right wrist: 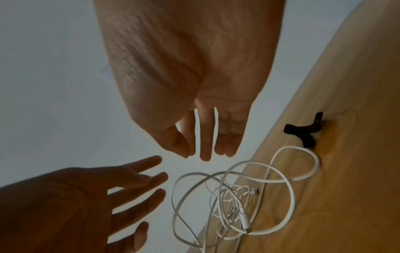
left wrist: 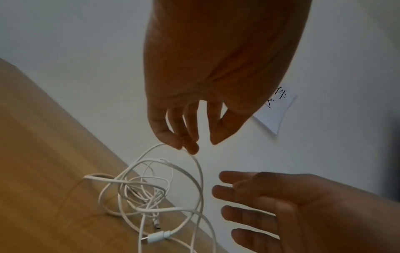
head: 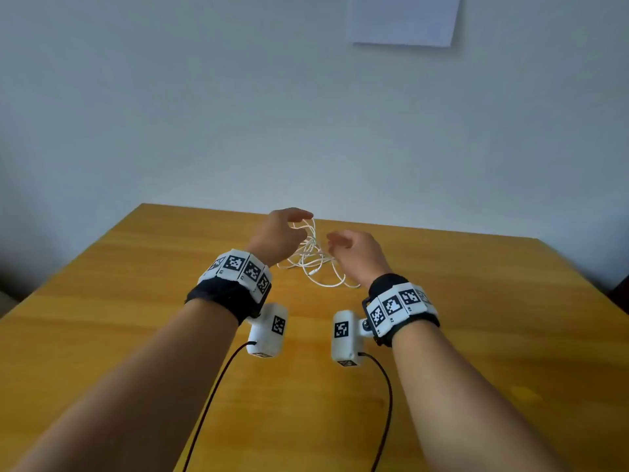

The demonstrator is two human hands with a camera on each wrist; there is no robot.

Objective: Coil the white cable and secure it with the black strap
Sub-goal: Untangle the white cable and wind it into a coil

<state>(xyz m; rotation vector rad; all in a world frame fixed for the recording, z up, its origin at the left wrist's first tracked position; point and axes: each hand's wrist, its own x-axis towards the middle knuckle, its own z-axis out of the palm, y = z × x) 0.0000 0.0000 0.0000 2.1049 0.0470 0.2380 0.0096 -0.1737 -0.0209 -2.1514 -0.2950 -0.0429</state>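
Observation:
The white cable [head: 308,248] lies in a loose tangle on the wooden table [head: 136,335] near its far edge, some loops standing up off the surface. My left hand [head: 299,216] hovers over the tangle with fingers spread, its fingertips [left wrist: 184,145] at the topmost loop of the cable [left wrist: 201,178]. To the right of the tangle my right hand [head: 335,240] is raised with straight fingers and holds nothing. In the right wrist view the black strap [right wrist: 307,131] lies on the table just beyond the cable [right wrist: 245,224]. The head view does not show the strap.
A sheet of paper [head: 405,18] hangs on the pale wall behind the table. Two black leads [head: 211,396] trail from the wrist cameras toward me over the near tabletop. One cable plug [left wrist: 155,238] rests on the wood.

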